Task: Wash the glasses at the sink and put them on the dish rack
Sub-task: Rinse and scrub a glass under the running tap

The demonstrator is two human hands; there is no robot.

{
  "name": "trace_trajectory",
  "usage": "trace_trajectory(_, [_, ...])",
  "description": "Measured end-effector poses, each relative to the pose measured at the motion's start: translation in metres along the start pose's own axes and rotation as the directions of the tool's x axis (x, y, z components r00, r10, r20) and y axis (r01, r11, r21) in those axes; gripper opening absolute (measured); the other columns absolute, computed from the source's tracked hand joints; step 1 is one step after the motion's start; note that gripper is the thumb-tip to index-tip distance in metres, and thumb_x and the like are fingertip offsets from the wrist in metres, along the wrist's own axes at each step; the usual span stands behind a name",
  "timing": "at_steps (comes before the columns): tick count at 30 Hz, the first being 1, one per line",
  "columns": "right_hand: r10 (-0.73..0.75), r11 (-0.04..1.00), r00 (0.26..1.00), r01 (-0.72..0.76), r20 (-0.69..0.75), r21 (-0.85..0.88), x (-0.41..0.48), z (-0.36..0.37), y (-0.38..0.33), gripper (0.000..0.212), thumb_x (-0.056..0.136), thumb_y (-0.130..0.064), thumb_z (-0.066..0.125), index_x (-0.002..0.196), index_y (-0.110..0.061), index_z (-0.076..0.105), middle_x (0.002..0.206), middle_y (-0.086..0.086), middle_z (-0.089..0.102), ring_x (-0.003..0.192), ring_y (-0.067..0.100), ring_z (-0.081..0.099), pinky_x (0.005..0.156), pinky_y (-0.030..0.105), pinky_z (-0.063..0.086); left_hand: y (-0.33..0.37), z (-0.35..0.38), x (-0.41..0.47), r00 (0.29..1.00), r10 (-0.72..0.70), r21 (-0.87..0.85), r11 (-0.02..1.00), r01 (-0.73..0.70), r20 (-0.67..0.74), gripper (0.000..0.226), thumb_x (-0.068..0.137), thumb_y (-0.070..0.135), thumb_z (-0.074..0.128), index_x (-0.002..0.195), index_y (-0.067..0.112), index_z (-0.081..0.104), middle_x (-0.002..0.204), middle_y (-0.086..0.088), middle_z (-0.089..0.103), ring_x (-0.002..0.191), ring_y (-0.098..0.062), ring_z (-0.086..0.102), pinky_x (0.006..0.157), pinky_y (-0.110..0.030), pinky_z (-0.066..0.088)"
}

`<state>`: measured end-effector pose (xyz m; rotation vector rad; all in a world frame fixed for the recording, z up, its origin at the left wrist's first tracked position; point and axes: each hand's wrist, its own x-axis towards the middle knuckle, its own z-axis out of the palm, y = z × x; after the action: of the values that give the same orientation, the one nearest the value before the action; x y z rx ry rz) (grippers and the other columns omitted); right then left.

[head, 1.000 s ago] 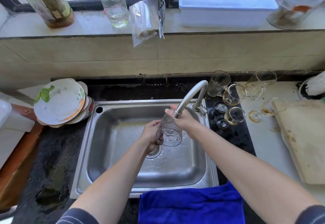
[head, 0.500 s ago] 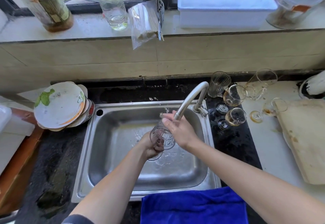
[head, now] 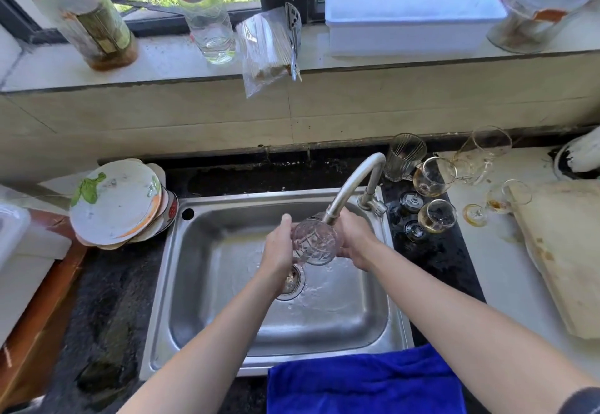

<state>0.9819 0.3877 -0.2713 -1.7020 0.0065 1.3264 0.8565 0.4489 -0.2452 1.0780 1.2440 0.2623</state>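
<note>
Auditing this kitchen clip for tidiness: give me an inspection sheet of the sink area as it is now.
Surface: dark stone counter, wet stainless steel sink.
Job's things: clear patterned glass under curved metal faucet; stained glasses right of sink; dish rack not seen.
Clutter: stacked plates left, blue towel in front, wooden cutting board right.
Grips: left hand and right hand both hold the glass.
Cables: nothing seen.
Surroundings: windowsill with bottles and white plastic tub.

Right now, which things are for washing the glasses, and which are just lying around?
For the job: clear patterned glass in the left hand and right hand, curved metal tap, steel sink, dirty clear glasses on the counter.
Just lying about: stacked white plates, blue cloth, wooden chopping board, white plastic tub.
</note>
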Motion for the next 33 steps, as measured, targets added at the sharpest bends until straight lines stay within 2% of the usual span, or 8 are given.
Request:
trace_trajectory(4, [-0.003,0.995,0.997,-0.005,-0.08,-0.1,0.001,-0.001,-0.003,0.037,0.087,-0.038,0.046,0.102,-0.012,0.067,0.096,0.009,0.072,0.077,0.022,0.063,0.068,0.036,0.055,-0.002,-0.005,-0.003,0.963,0.158,0.26,0.942,-0.214,0.219,0.028,0.09,0.006,0.048,0.115,0.005,0.061,0.082,-0.008,0.063,0.071,-0.021,0.059,0.059,-0.026,0.049])
trace_trajectory(8, [-0.261,0.856,0.957,0.17,-0.123,-0.488,-0.01,0.01,0.008,0.035,0.09,-0.051,0.049,0.112,-0.024,0.055,0.106,-0.004,0.059,0.094,0.022,0.059,0.081,0.036,0.047,-0.008,-0.001,0.006,0.967,0.118,0.429,0.879,-0.208,0.225,0.027,0.094,-0.007,0.036,0.106,0.001,0.06,0.073,-0.011,0.058,0.054,-0.019,0.059,0.041,-0.02,0.046])
trace_trajectory(11, [-0.38,0.782,0.924,0.294,-0.045,-0.55,-0.013,0.014,0.014,0.036,0.091,-0.052,0.05,0.115,-0.027,0.059,0.129,0.001,0.051,0.115,0.025,0.054,0.096,0.039,0.042,-0.014,-0.002,0.013,0.973,0.036,0.356,0.927,-0.118,0.229,0.023,0.097,-0.007,0.031,0.088,-0.003,0.052,0.071,-0.016,0.054,0.049,-0.019,0.057,0.045,-0.028,0.052])
trace_trajectory(15, [-0.323,0.765,0.941,0.195,-0.104,-0.614,-0.004,-0.005,0.008,0.045,0.088,-0.054,0.042,0.115,-0.024,0.062,0.114,0.0,0.065,0.101,0.022,0.059,0.086,0.036,0.048,-0.017,0.0,0.008,0.975,-0.016,0.273,0.961,-0.047,0.224,0.022,0.1,-0.003,0.033,0.085,-0.001,0.05,0.07,-0.016,0.054,0.045,-0.019,0.053,0.044,-0.026,0.051])
trace_trajectory(18, [-0.452,0.651,0.888,0.39,0.081,-0.651,-0.019,0.01,0.018,0.036,0.09,-0.054,0.043,0.102,-0.028,0.066,0.108,-0.002,0.062,0.104,0.019,0.054,0.092,0.042,0.044,-0.016,-0.002,0.007,0.976,-0.037,0.25,0.968,-0.019,0.215,0.02,0.1,-0.001,0.035,0.089,-0.001,0.052,0.073,-0.018,0.054,0.039,-0.014,0.056,0.036,-0.023,0.048])
trace_trajectory(23, [-0.318,0.846,0.947,0.259,-0.05,-0.467,-0.006,-0.006,0.008,0.028,0.098,-0.039,0.04,0.104,-0.027,0.065,0.104,-0.005,0.065,0.1,0.018,0.057,0.086,0.035,0.043,-0.012,-0.006,0.007,0.976,-0.081,0.163,0.985,0.048,0.201,0.009,0.101,0.005,0.041,0.103,0.0,0.048,0.072,-0.017,0.059,0.039,-0.016,0.054,0.039,-0.026,0.048])
trace_trajectory(28, [-0.512,0.704,0.852,0.488,0.109,-0.516,-0.028,0.017,0.016,0.042,0.101,-0.044,0.037,0.108,-0.014,0.065,0.111,-0.002,0.062,0.105,0.015,0.053,0.091,0.036,0.043,-0.013,-0.011,0.013,0.98,-0.097,0.118,0.99,0.077,0.172,0.013,0.097,-0.001,0.039,0.105,0.007,0.047,0.058,-0.01,0.065,0.037,-0.016,0.052,0.036,-0.018,0.034])
trace_trajectory(33, [-0.403,0.739,0.915,0.304,-0.033,-0.601,-0.01,0.003,0.01,0.036,0.101,-0.039,0.032,0.093,-0.019,0.062,0.097,0.001,0.064,0.087,0.02,0.055,0.083,0.038,0.048,-0.011,-0.011,0.006,0.955,-0.175,-0.001,0.984,0.18,0.241,0.011,0.099,0.003,0.041,0.096,0.008,0.05,0.047,-0.006,0.062,0.034,-0.014,0.051,0.038,-0.016,0.034])
